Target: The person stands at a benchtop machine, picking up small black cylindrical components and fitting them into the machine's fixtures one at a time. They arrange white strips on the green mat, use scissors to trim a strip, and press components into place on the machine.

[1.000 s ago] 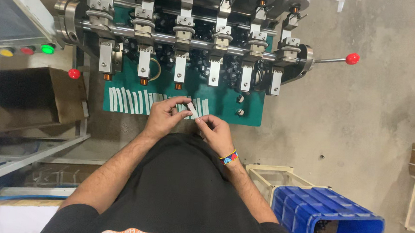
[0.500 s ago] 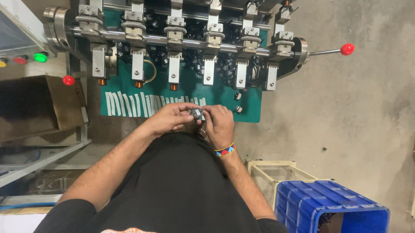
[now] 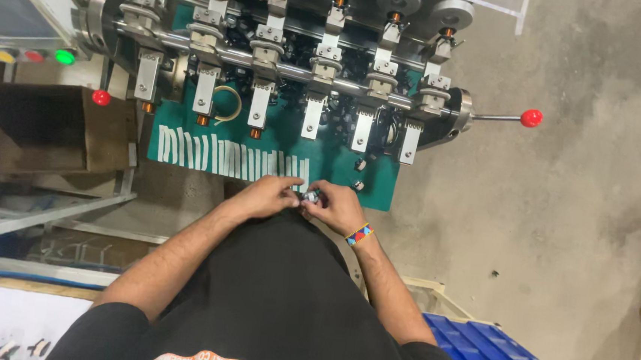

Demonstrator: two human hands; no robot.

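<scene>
My left hand (image 3: 265, 196) and my right hand (image 3: 336, 206) meet at the front edge of a green machine bed (image 3: 336, 166). Between their fingertips they pinch a small pale metallic part (image 3: 309, 197). A beaded band sits on my right wrist. Just beyond my left hand lies a row of several white strips (image 3: 224, 154) on the green bed. Above them hang several metal winding heads (image 3: 310, 115) with copper-coloured tips.
A long lever with a red knob (image 3: 532, 117) sticks out to the right of the machine; a shorter red knob (image 3: 101, 98) is at the left. An open cardboard box (image 3: 53, 127) stands left. A blue plastic crate (image 3: 496, 354) sits on the concrete floor at lower right.
My hands have drawn together and come back from the white strips to the front edge of the bed. The view has tilted slightly.
</scene>
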